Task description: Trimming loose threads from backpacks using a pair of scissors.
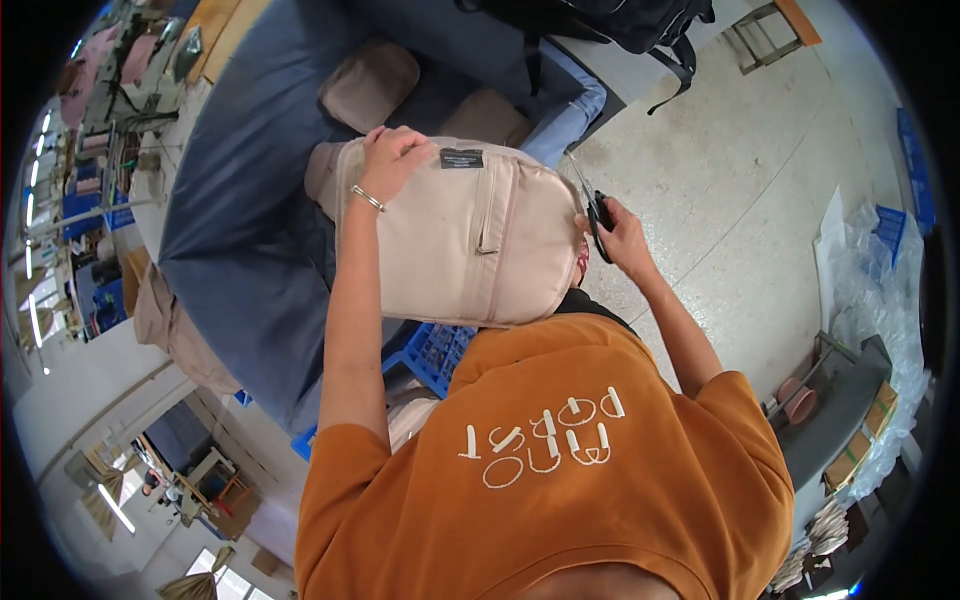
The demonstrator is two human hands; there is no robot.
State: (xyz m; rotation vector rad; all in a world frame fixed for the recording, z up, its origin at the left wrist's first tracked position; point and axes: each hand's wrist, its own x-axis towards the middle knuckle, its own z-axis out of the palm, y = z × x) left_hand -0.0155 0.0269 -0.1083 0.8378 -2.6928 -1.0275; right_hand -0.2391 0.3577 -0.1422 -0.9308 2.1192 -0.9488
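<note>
A pale pink-beige backpack (430,240) lies sideways in front of me, over the edge of a blue cloth-lined bin. A dark label and a zipped pocket show on its upward face. My left hand (393,163), with a bracelet at the wrist, rests at its far left edge, fingers bent over the fabric. On the other side my right hand (625,240) grips black-handled scissors (598,215) beside the backpack's rounded end. The scissor blades point away from me, next to the fabric; whether they touch it I cannot tell.
The blue cloth bin (235,200) holds more beige bags (370,85). A black backpack (640,25) sits on a surface at the far side. Below the work is a blue plastic crate (440,355). Clear plastic sheeting (870,270) and a stool (770,38) stand to the right.
</note>
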